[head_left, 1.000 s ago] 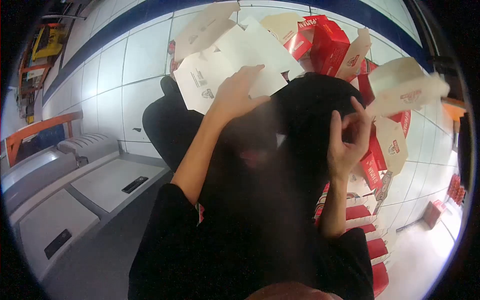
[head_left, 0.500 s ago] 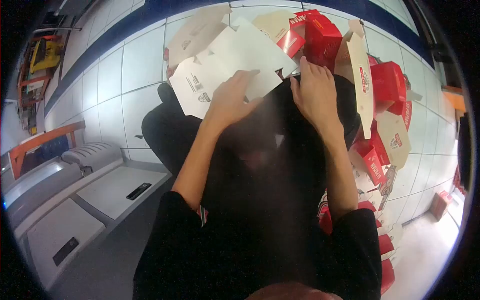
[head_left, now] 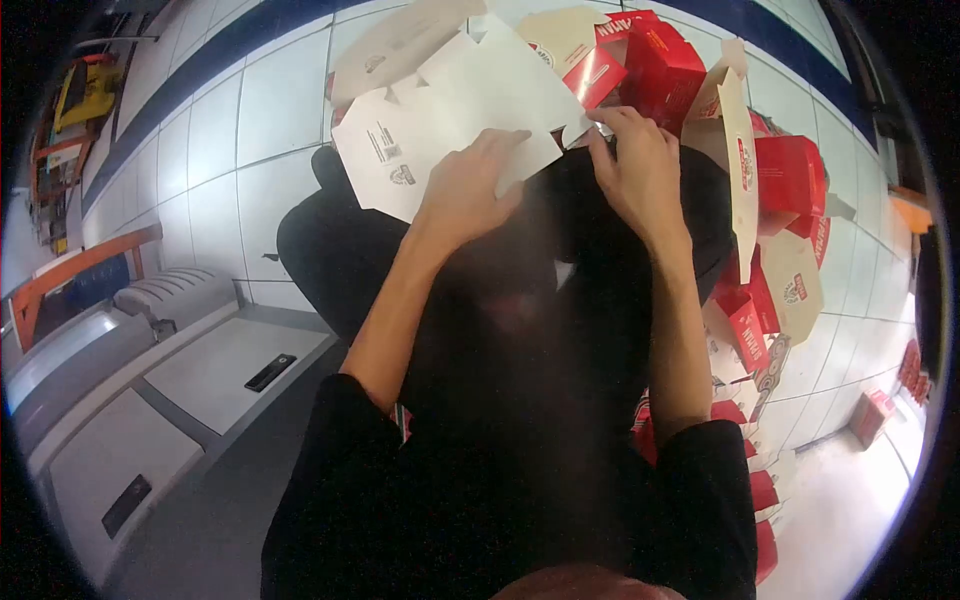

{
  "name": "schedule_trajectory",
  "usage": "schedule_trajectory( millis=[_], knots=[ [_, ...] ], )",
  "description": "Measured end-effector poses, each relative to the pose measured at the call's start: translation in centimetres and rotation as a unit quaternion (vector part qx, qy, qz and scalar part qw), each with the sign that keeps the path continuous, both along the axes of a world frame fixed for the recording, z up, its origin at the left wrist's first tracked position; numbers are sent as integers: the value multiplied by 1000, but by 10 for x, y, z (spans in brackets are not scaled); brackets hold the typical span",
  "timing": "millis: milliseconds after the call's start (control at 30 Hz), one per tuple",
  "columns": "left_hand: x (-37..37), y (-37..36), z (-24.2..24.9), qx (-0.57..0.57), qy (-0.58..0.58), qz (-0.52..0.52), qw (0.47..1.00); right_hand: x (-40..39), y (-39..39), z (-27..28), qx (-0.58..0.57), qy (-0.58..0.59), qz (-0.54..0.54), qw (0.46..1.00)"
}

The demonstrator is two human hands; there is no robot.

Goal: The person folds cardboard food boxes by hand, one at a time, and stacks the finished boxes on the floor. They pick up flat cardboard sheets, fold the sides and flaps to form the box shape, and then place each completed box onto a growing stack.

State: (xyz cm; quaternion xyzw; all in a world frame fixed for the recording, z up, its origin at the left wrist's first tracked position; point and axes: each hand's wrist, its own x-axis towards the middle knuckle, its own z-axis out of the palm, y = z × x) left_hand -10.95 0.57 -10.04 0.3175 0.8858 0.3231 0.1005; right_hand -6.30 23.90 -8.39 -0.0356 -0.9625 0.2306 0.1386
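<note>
A partly unfolded white paperboard food box [head_left: 490,95] with small dark print lies over my crossed legs and the floor. My left hand [head_left: 468,185] rests on its near side, fingers stretched over the white inner face and thumb apart. At the box's right corner, my right hand [head_left: 640,165] has thumb and fingers closed around a small corner flap. The fingertips partly hide that flap. Just beyond the right hand stand red folded boxes [head_left: 665,75] with white lettering.
More red and cream boxes [head_left: 790,180] are heaped along my right side, with a tall cream flap [head_left: 738,170] beside my knee. A grey-white cabinet [head_left: 225,375] with black handles stands at my left. White tiles [head_left: 285,110] cover the floor.
My right hand's fingers have curled in and closed on the corner flap. The box has shifted slightly left and up in view; my left hand stays on it.
</note>
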Motion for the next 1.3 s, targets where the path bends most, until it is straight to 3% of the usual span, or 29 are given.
schedule_trajectory(
  millis=[167, 233, 433, 667, 767, 900, 967, 1000, 1067, 1133, 1200, 1300],
  knots=[
    [0, -1, -3, 8, 42, -13, 999, -12, 3, -2, -84, -45, 1, 995],
    [0, -2, -4, 8, 39, -7, 999, -17, 3, -6, -179, -33, 31, 983],
    [0, -2, -6, 0, 30, -5, 1000, -23, -6, -2, -263, -40, 31, 963],
    [1, -2, 5, 6, -16, 7, 1000, -31, -7, -8, -176, -25, 63, 982],
    [2, -3, 11, 11, 25, 16, 1000, -27, -9, 9, -122, 53, 98, 986],
    [4, -14, 27, 44, 68, 46, 996, -13, -14, 27, -305, 124, 73, 941],
    [4, -22, 45, 80, 169, 38, 982, -7, -18, 31, -456, 120, 68, 879],
    [7, -23, 60, 79, 172, 38, 981, -3, -18, 32, -456, 122, 69, 879],
    [17, -26, 88, 139, 12, 132, 981, 9, -14, 35, -513, 102, 79, 849],
    [21, -34, 101, 142, 7, 137, 980, 23, -6, 51, -511, 95, 102, 848],
    [26, -39, 111, 120, -60, 83, 987, 33, 3, 73, -395, 48, 256, 881],
    [37, -37, 120, 80, -64, -6, 995, 44, -9, 90, -298, -22, 272, 914]
  ],
)
